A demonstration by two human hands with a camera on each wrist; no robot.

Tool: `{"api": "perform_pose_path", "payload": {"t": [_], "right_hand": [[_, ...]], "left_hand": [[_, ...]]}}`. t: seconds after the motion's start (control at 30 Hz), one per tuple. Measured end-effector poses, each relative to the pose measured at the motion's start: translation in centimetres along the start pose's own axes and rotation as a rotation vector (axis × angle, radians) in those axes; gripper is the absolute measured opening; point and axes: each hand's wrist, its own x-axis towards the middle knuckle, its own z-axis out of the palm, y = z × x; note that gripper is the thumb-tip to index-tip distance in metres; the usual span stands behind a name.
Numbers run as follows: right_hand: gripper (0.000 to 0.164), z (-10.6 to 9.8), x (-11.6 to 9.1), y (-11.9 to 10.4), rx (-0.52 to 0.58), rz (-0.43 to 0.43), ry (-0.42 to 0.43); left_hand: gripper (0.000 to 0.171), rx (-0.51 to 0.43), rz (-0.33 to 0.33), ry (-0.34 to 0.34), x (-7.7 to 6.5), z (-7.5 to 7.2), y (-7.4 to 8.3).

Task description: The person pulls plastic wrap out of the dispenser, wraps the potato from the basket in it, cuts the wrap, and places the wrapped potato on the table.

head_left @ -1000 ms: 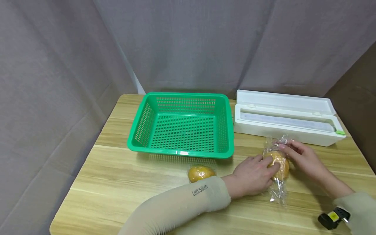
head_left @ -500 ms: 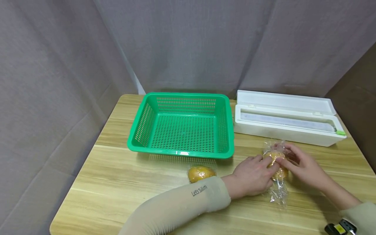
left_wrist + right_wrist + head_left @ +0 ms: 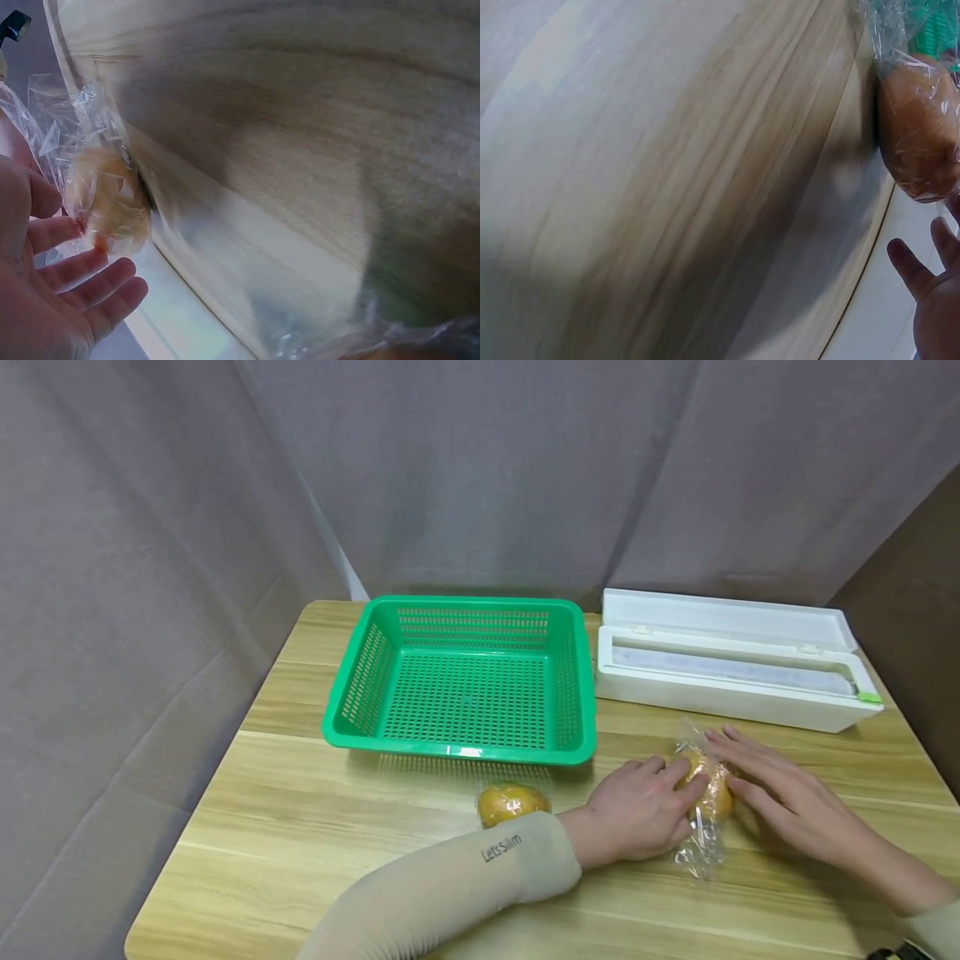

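A mango [image 3: 716, 797] wrapped in clear cling film [image 3: 701, 852] lies on the table at the right. My left hand [image 3: 637, 810] holds it from its left side, thumb and forefinger on the film; in the left wrist view, the other fingers [image 3: 97, 289] stand loosely bent beside it. From the right, my right hand [image 3: 795, 806] reaches over with its fingers straight, touching the film at the far side; in the right wrist view, its fingers [image 3: 911, 270] are spread below the fruit. Another film-wrapped mango [image 3: 510, 802] rests beyond my left forearm.
A green plastic basket [image 3: 459, 749] stands at the back middle of the wooden table [image 3: 300, 810]. Right of it is a white cling film dispenser [image 3: 727, 702], lid up, with a roll inside and a green slider [image 3: 870, 697]. Grey curtains [image 3: 480, 477] hang behind.
My right hand has gone from pinching the film at the far end to lying over the mango's right side with straight fingers. The left hand stays on the mango.
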Motion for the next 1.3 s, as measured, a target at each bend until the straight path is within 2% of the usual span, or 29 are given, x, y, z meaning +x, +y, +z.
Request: {"api": "perform_pose_path", "payload": {"t": [0.17,0.3,0.37,0.43,0.63,0.77,0.87,0.93,1.1,1.3], "right_hand": [[0.056,-0.5,0.0,0.0,-0.025,-0.016,0.016],[0.044,-0.9,0.4,0.5,0.015,0.089,0.082],[0.039,-1.1,0.9,0.9,0.062,0.154,0.085],[0.039,-1.1,1.7,1.4,0.128,0.192,0.048],[0.058,-0.7,4.4,1.9,0.391,0.256,-0.146],[0.066,-0.5,5.3,1.4,0.425,0.326,-0.229],[0.065,-0.5,5.1,0.9,0.398,0.342,-0.229],[0.061,-0.3,5.1,0.5,0.394,0.281,-0.206],[0.052,0.4,4.3,-0.5,0.294,0.131,-0.130],[0.045,1.3,3.1,-0.9,0.151,0.086,-0.085]], "left_hand": [[0.060,0.002,0.008,0.020,-0.1,0.0,0.1],[0.059,0.003,0.012,0.039,-0.1,0.1,0.1],[0.059,0.005,0.014,0.046,-0.1,0.1,0.0],[0.059,0.005,0.015,0.052,-0.1,0.2,0.0],[0.058,0.010,0.020,0.065,-0.2,0.3,0.0],[0.059,0.013,0.022,0.059,-0.2,0.3,0.0],[0.060,0.014,0.018,0.037,-0.1,0.1,0.1],[0.060,0.015,0.013,0.025,-0.1,0.1,0.1],[0.062,0.025,0.007,0.027,-0.1,0.1,0.1],[0.066,0.026,0.003,0.010,0.0,0.1,0.1]]}}
